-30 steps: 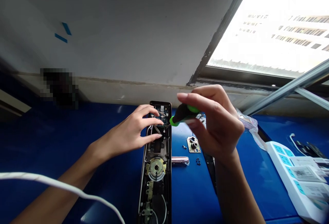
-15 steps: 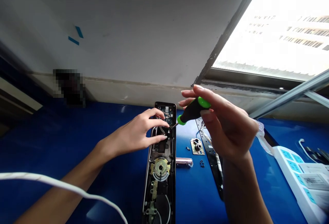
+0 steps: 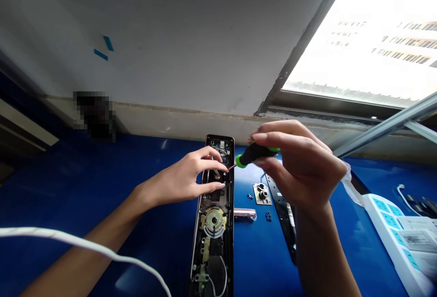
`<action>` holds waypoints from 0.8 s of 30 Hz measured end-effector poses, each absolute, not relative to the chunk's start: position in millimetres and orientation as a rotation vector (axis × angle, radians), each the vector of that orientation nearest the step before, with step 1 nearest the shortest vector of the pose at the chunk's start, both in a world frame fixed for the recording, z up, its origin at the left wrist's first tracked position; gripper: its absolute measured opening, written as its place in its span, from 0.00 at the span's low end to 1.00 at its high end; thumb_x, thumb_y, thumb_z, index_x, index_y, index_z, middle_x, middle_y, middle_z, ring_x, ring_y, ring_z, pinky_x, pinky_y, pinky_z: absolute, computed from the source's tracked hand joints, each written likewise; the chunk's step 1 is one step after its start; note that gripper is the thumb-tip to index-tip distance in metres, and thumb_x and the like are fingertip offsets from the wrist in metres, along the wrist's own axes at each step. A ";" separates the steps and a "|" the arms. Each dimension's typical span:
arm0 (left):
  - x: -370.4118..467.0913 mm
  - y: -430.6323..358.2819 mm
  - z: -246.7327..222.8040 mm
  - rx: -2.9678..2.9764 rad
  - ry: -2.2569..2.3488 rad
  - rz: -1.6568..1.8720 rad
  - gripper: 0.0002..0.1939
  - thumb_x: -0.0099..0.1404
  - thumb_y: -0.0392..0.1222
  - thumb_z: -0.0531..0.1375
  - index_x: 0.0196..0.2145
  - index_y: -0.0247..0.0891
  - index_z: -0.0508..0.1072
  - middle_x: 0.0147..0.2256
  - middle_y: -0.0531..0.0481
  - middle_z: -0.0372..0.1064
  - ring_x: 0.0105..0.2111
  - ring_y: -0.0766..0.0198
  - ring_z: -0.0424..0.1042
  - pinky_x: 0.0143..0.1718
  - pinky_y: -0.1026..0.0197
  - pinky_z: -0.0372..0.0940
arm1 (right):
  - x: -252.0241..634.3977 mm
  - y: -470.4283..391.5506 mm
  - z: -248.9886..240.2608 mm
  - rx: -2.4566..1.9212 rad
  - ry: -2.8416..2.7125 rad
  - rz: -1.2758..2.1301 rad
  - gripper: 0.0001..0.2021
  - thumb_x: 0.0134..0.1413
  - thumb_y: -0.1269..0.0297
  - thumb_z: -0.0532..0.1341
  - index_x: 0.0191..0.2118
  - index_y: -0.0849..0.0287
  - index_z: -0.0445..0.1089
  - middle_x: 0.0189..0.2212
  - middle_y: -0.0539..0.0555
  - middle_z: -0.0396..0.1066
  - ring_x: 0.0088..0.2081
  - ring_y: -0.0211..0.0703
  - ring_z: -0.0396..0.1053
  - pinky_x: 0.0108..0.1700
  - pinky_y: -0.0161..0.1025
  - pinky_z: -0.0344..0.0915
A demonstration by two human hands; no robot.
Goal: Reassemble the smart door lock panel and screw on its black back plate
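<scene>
A long black electronic lock housing point(image 3: 214, 242), open side up, lies lengthwise on the blue table. Inside it are a circuit board point(image 3: 223, 146), thin wires and a round brass-coloured mechanism point(image 3: 215, 220). My right hand point(image 3: 300, 165) grips a screwdriver point(image 3: 254, 153) by its black-and-green handle, tilted, its shaft pointing down-left into the housing. Over the upper half of the housing is my left hand point(image 3: 191, 174), thumb and fingers apart. Its index fingertip is right at the screwdriver's tip, and the exact contact there is hidden.
Right of the housing lie a small metal plate with a cylinder point(image 3: 262, 194), small screws point(image 3: 268, 216) and a wrapped cylinder point(image 3: 245, 215). Beyond them are a long black panel point(image 3: 282, 215) and a white power strip point(image 3: 392, 229). A white cable point(image 3: 85, 244) crosses the lower left foreground.
My right fingers have closed further round the screwdriver handle, and the handle has tipped lower. My left hand has shifted slightly right along with the view.
</scene>
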State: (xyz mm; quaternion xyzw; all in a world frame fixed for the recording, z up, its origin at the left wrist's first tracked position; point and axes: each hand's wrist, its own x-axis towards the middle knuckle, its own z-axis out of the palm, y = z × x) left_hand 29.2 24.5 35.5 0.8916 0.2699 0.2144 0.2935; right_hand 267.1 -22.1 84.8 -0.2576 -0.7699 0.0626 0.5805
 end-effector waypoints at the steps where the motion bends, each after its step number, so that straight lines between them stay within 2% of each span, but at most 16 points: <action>1: 29.4 24.2 35.3 2.371 0.725 0.563 0.16 0.70 0.50 0.66 0.53 0.47 0.80 0.58 0.45 0.68 0.56 0.52 0.72 0.58 0.50 0.71 | 267.9 -22.0 85.2 -0.616 -1.777 0.113 0.22 0.52 0.68 0.74 0.53 0.45 0.79 0.42 0.53 0.76 0.39 0.46 0.77 0.35 0.45 0.80; 3: 29.8 23.7 35.0 2.369 0.734 0.542 0.16 0.70 0.51 0.66 0.53 0.47 0.79 0.58 0.46 0.68 0.56 0.53 0.72 0.59 0.50 0.70 | 268.9 -22.6 87.1 -0.658 -1.767 0.077 0.18 0.56 0.65 0.72 0.53 0.46 0.80 0.44 0.55 0.74 0.39 0.45 0.76 0.35 0.45 0.79; 5: 30.0 23.5 35.0 2.367 0.727 0.536 0.16 0.71 0.50 0.65 0.54 0.47 0.79 0.57 0.46 0.68 0.56 0.54 0.72 0.59 0.51 0.70 | 268.8 -23.8 89.2 -0.658 -1.807 0.128 0.18 0.65 0.67 0.64 0.59 0.49 0.76 0.52 0.58 0.76 0.47 0.50 0.78 0.44 0.51 0.80; 7: 30.1 23.4 35.8 2.367 0.718 0.537 0.16 0.71 0.50 0.65 0.54 0.47 0.79 0.57 0.46 0.68 0.56 0.55 0.72 0.59 0.52 0.70 | 268.6 -24.6 90.0 -0.618 -1.845 0.211 0.23 0.67 0.73 0.59 0.63 0.51 0.72 0.57 0.59 0.76 0.52 0.53 0.78 0.51 0.56 0.79; 9: 29.7 23.3 37.2 2.369 0.717 0.541 0.16 0.71 0.49 0.65 0.54 0.47 0.79 0.57 0.46 0.68 0.55 0.55 0.72 0.59 0.52 0.69 | 268.7 -24.5 89.6 -0.596 -1.831 0.220 0.24 0.62 0.74 0.64 0.62 0.50 0.73 0.53 0.58 0.78 0.48 0.51 0.79 0.47 0.53 0.81; 12: 28.9 23.4 38.6 2.372 0.729 0.549 0.14 0.71 0.49 0.65 0.53 0.47 0.80 0.56 0.47 0.68 0.55 0.56 0.72 0.59 0.53 0.69 | 269.6 -23.4 88.9 -0.610 -1.801 0.098 0.19 0.56 0.68 0.71 0.54 0.50 0.80 0.43 0.56 0.77 0.40 0.47 0.77 0.36 0.46 0.80; 14: 28.5 23.8 38.6 2.376 0.726 0.558 0.14 0.71 0.49 0.66 0.53 0.47 0.79 0.56 0.48 0.69 0.55 0.56 0.72 0.58 0.54 0.69 | 269.8 -22.9 89.3 -0.628 -1.818 0.100 0.18 0.62 0.66 0.67 0.57 0.51 0.78 0.47 0.57 0.77 0.44 0.49 0.78 0.41 0.49 0.81; 17: 28.6 24.6 38.0 2.380 0.704 0.561 0.15 0.71 0.48 0.66 0.53 0.47 0.79 0.56 0.48 0.69 0.55 0.58 0.72 0.58 0.55 0.69 | 269.8 -23.1 89.8 -0.636 -1.838 0.196 0.22 0.68 0.70 0.59 0.63 0.49 0.72 0.56 0.57 0.77 0.52 0.52 0.78 0.51 0.56 0.80; 18: 28.8 24.9 38.0 2.378 0.701 0.557 0.15 0.71 0.48 0.66 0.53 0.47 0.79 0.56 0.48 0.70 0.55 0.58 0.72 0.58 0.56 0.69 | 270.0 -23.4 89.7 -0.632 -1.830 0.201 0.22 0.66 0.72 0.61 0.63 0.48 0.72 0.55 0.56 0.78 0.51 0.51 0.78 0.50 0.55 0.80; 20: 29.0 25.2 38.5 2.371 0.707 0.547 0.15 0.71 0.48 0.66 0.53 0.47 0.79 0.56 0.49 0.70 0.55 0.58 0.72 0.58 0.56 0.69 | 270.4 -24.1 89.4 -0.635 -1.799 0.148 0.22 0.59 0.72 0.68 0.58 0.48 0.77 0.47 0.55 0.79 0.43 0.48 0.79 0.41 0.48 0.81; 22: 28.9 25.3 39.2 2.365 0.719 0.541 0.15 0.71 0.49 0.66 0.53 0.46 0.79 0.56 0.49 0.70 0.55 0.58 0.73 0.58 0.56 0.69 | 270.4 -25.3 89.6 -0.658 -1.770 0.075 0.21 0.54 0.69 0.73 0.54 0.48 0.80 0.42 0.54 0.77 0.37 0.44 0.77 0.35 0.43 0.78; 24: 28.7 25.4 39.6 2.365 0.721 0.540 0.15 0.71 0.49 0.65 0.53 0.46 0.79 0.56 0.49 0.70 0.55 0.57 0.73 0.58 0.56 0.69 | 269.4 -26.8 90.5 -0.687 -1.775 0.085 0.17 0.61 0.67 0.68 0.55 0.49 0.79 0.45 0.55 0.76 0.41 0.45 0.77 0.40 0.45 0.79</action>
